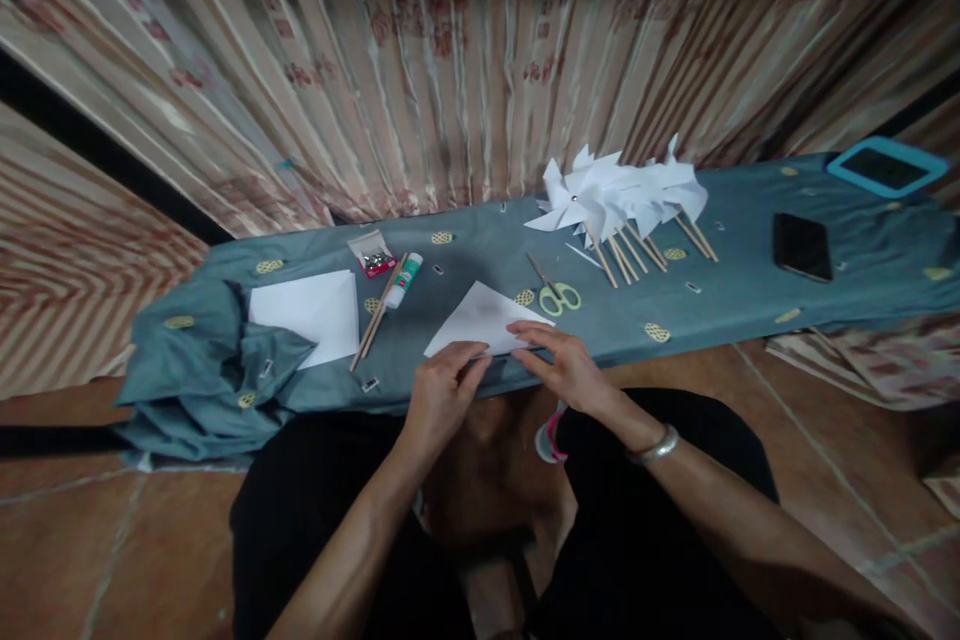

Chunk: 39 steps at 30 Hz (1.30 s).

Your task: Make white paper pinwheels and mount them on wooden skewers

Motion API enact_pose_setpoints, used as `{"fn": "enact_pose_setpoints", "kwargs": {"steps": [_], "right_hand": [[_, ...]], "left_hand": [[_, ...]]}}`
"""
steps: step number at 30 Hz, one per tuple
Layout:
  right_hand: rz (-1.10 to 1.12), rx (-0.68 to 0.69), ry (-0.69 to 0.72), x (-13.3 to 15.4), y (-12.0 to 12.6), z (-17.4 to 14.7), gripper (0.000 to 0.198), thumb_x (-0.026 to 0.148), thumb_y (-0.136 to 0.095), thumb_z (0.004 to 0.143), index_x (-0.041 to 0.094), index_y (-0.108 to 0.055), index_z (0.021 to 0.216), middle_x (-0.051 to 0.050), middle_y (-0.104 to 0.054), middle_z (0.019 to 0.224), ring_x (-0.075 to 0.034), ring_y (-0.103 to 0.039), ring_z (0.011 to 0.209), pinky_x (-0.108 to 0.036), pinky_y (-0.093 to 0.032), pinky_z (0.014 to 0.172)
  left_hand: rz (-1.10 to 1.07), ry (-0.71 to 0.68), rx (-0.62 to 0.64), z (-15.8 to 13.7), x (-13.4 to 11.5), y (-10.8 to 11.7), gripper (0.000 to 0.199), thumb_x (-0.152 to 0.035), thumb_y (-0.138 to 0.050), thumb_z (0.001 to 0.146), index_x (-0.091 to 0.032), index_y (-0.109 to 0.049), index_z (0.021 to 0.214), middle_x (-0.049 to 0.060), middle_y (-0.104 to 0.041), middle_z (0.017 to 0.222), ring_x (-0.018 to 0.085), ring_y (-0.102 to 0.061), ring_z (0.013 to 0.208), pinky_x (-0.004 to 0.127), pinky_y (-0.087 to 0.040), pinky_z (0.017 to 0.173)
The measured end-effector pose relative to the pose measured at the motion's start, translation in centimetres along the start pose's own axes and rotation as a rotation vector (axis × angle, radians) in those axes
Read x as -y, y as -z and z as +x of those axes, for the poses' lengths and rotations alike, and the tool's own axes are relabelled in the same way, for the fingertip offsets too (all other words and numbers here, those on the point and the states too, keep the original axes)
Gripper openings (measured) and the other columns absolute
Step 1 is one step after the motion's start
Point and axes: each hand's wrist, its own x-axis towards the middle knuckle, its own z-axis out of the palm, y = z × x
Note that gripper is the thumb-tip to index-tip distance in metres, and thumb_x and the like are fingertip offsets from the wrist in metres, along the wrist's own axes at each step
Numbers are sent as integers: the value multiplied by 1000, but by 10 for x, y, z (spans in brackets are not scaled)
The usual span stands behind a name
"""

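A white sheet of paper (480,315), folded into a triangle, lies at the near edge of the cloth-covered table with its point away from me. My left hand (448,382) pinches the near edge at its left part, thumb and fingers together. On the right part of that same edge, my right hand (559,360) has the paper between its fingers and thumb. Just beyond my right hand rest scissors (556,296) with light green handles. A glue stick (404,280) and thin wooden sticks (375,320) lie to the left of the folded paper.
White paper pinwheels (630,195) on wooden sticks lie at the back right. A small open box (372,254) of metal pins and a paper stack (307,310) are on the left. Farther right are a dark phone (802,246) and a blue-framed tablet (887,166). A curtain (450,50) hangs behind.
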Motion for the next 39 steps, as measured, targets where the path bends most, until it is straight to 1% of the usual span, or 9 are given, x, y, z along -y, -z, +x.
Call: {"fn": "enact_pose_setpoints", "kwargs": {"steps": [4, 8, 12, 14, 18, 25, 32, 35, 39], "right_hand": [[36, -40, -10, -7, 2, 19, 21, 31, -53, 92, 21, -69, 102, -8, -71, 115, -23, -65, 110, -39, -49, 99], [-82, -41, -6, -10, 1, 41, 23, 28, -50, 93, 19, -68, 104, -10, -69, 117, -22, -64, 110, -37, -49, 98], [-266, -59, -41, -16, -6, 57, 23, 29, -53, 92, 17, -68, 105, -13, -63, 129, -24, -60, 118, -40, -45, 103], [-326, -63, -49, -20, -9, 61, 25, 29, -51, 92, 17, -68, 106, -14, -62, 131, -25, -59, 120, -41, -44, 104], [-416, -86, -68, -26, -17, 64, 27, 30, -52, 91, 14, -67, 108, -17, -59, 134, -28, -54, 126, -44, -41, 107], [-443, -138, -77, -28, -25, 66, 26, 28, -56, 89, 12, -66, 107, -19, -56, 136, -29, -51, 128, -42, -37, 110], [-483, -153, -72, -27, -30, 69, 28, 28, -51, 91, 11, -64, 110, -19, -55, 136, -29, -49, 128, -42, -36, 110], [-532, -160, -64, -24, -30, 67, 34, 29, -49, 93, 8, -62, 117, -20, -55, 136, -31, -48, 128, -43, -36, 109], [-607, -141, 3, -13, -31, 56, 49, 36, -45, 95, 7, -51, 133, -22, -48, 143, -33, -40, 134, -48, -34, 108]], "left_hand": [[212, -157, -73, -1, 21, 9, 33, -29, -58, 91, -21, -63, 122, 11, -65, 127, 27, -56, 120, 47, -46, 103], [286, -183, -33, -7, 35, 7, 51, -23, -49, 94, -22, -39, 144, 15, -49, 145, 26, -42, 137, 48, -41, 109], [441, -248, 41, -15, 28, -4, 56, -16, -42, 95, -21, -28, 149, 17, -43, 150, 29, -28, 146, 56, -28, 114], [486, -289, 111, -18, 23, -11, 56, -16, -42, 95, -18, -27, 149, 18, -43, 150, 29, -28, 146, 57, -25, 116], [510, -285, 194, -21, 20, -20, 61, -23, -48, 92, -12, -28, 149, 19, -39, 152, 32, -26, 146, 58, -26, 115], [560, -258, 222, -20, 20, -21, 62, -31, -53, 91, -8, -35, 145, 20, -39, 152, 36, -25, 146, 59, -24, 116], [567, -225, 245, -16, 18, -20, 63, -35, -51, 91, -9, -35, 146, 20, -41, 151, 36, -27, 145, 59, -24, 116], [584, -230, 253, -15, 19, -20, 62, -35, -52, 91, -8, -38, 145, 20, -42, 150, 37, -30, 144, 59, -25, 116], [614, -219, 279, -15, 17, -20, 60, -36, -52, 91, -3, -43, 141, 22, -43, 149, 38, -32, 142, 60, -27, 115]]}}
